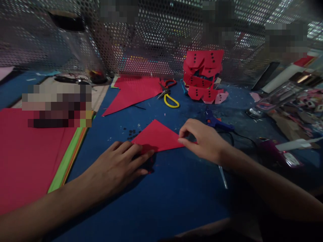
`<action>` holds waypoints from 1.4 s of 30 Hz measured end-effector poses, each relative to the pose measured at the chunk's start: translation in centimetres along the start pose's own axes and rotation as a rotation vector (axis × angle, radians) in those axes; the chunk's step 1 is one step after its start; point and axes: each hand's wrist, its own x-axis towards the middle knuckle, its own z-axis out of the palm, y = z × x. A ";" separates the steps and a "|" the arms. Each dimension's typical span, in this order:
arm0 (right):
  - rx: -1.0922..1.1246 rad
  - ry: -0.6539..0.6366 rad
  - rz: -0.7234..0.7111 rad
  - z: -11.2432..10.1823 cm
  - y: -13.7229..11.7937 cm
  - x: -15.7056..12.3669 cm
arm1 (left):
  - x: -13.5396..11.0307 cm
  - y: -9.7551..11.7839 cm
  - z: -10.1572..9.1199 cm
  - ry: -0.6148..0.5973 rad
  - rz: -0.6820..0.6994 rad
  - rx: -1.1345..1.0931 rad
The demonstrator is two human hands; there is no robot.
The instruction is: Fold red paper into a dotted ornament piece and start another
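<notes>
A folded red paper triangle [157,136] lies on the blue tabletop, its peak pointing away from me. My left hand [123,161] rests on its left end, fingers stretched out and spread, fingertips on the paper. The right corner is pinched between thumb and curled fingers of my right hand [202,137]. Small black paper squares [132,134] are scattered just beyond my left fingers. Behind the triangle lie another red paper piece [136,90] and scissors [169,94] with one red and one yellow handle loop, their blades apart.
A blue glue gun [218,122] with a cord and a clear glue stick [223,177] are near my right hand. Red cutouts with black squares [204,77] stand by the perforated metal screen [156,37]. Coloured paper sheets [30,158] are stacked left. Bottles [80,47] stand at both sides.
</notes>
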 end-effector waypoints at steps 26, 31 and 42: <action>-0.027 0.019 -0.028 6.0 -3.9 1.9 | 0.2 0.3 -0.1 -0.003 0.018 0.077; -0.040 -0.006 -0.015 5.7 -3.7 1.8 | 0.1 0.3 0.0 -0.001 0.015 0.070; -0.052 -0.046 0.025 4.7 -3.1 1.3 | -0.1 0.3 -0.1 0.019 -0.004 0.029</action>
